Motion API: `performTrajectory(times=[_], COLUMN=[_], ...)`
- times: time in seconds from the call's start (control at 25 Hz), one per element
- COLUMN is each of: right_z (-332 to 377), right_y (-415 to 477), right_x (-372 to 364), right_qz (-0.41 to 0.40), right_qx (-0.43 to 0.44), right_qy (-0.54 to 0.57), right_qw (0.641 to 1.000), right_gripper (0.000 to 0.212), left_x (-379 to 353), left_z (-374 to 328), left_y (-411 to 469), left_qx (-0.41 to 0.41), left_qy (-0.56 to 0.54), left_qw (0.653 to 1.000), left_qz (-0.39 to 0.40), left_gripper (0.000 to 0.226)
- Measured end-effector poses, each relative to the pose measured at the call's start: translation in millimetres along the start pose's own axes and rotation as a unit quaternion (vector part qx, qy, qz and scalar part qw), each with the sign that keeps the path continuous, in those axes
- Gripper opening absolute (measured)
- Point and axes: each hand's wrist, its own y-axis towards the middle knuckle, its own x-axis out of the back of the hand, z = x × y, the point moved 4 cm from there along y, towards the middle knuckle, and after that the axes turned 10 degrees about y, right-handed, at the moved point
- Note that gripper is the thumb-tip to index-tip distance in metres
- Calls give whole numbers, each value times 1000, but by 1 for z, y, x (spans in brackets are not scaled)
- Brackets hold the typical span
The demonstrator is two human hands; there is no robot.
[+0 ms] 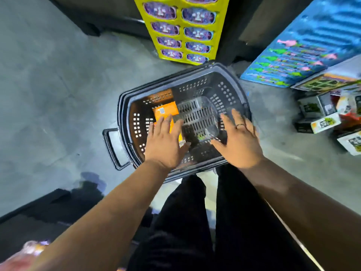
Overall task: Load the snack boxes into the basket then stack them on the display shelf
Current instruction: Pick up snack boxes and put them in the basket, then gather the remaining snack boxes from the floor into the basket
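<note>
Fingers (166, 124) splayed and empty, left hand (164, 146) over orange snack box (165, 111), right hand (239, 142) over basket (223, 88)

Illumination was moderate to dim and came from above. The grey floor (58, 85) carried a pale, uneven sheen, with a dark shadow patch at lower left. Both forearms were bright on top and dark along their outer edges. Motion blur smeared the fingertips of the left hand (166, 143) and right hand (238, 141) and ghosted the basket (125, 106) rim. Wide-angle distortion slanted the yellow display (181, 30) and blue carton (304, 45) outward. The bottom-left corner was unfocused.
</note>
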Motion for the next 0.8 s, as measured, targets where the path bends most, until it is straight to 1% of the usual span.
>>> performTrajectory(times=[0.08,0.2,0.28,0.36,0.52,0.6,0.64,0.68,0.8], right_z=[-5,-21,-38,-62,-140,-199,-204,-225,-302], right_y=[-44,-98,-133,-163,-210,-242,-243,-250,-278], right_x=[43,98,131,157,204,231,233,241,270], right_qz=[-30,-68,-99,-110,-124,-140,-138,-140,-149], right_qx=[-11,-35,-48,-69,-119,-140,-141,-148,-166], right_qy=[9,29,44,61,97,117,112,112,116], right_qw=[999,997,993,990,980,973,974,973,968], right_gripper=[82,86,88,88,88,87,86,86,85], left_x=[47,110,143,166,196,205,204,206,205], left_z=[-23,-64,-103,-146,-251,-320,-322,-344,-430], left_y=[-24,-52,-73,-88,-108,-113,-110,-109,-108], left_qx=[-31,-83,-119,-150,-212,-237,-228,-228,-250], left_qy=[15,27,42,42,84,97,97,105,127], left_qw=[999,995,989,983,966,956,958,958,953], left_qz=[-11,-55,-82,-98,-124,-141,-142,-138,-113], left_gripper=[74,74,74,74,73,73,72,72,76])
